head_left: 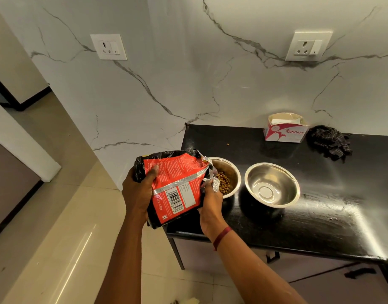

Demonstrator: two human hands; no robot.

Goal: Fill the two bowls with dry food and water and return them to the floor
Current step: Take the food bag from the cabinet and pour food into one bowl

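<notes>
The step in hand is pouring dry food from the pet-food bag (175, 185) into the left steel bowl (229, 172), which stands on the black desk (320, 205) near its left edge and already holds a layer of brown kibble (223, 183). The left hand (137, 194) grips the bag's bottom end, its fingers (153, 170) wrapped over the red panel. The right hand (210, 202) supports the bag from beneath near the torn foil mouth (211, 178), fingers curled and pinching the crumpled edge. The mouth hangs right over the bowl's near-left rim.

To pour well, I judge the mouth should sit over the bowl's middle rather than its rim, since the bowl is close to the desk edge and spilled kibble would drop to the floor. Raising the left hand slowly controls the flow; the right hand should keep the opening narrow, like a spout. One stray piece of kibble (227, 144) already lies on the desk behind the bowls.

The second steel bowl (272, 185) stands empty just to the right, close beside the first but apparently not touching; it looks meant for water. A tissue box (285, 130) and a dark checked cloth (330, 142) sit well back by the wall, clear of the work.
</notes>
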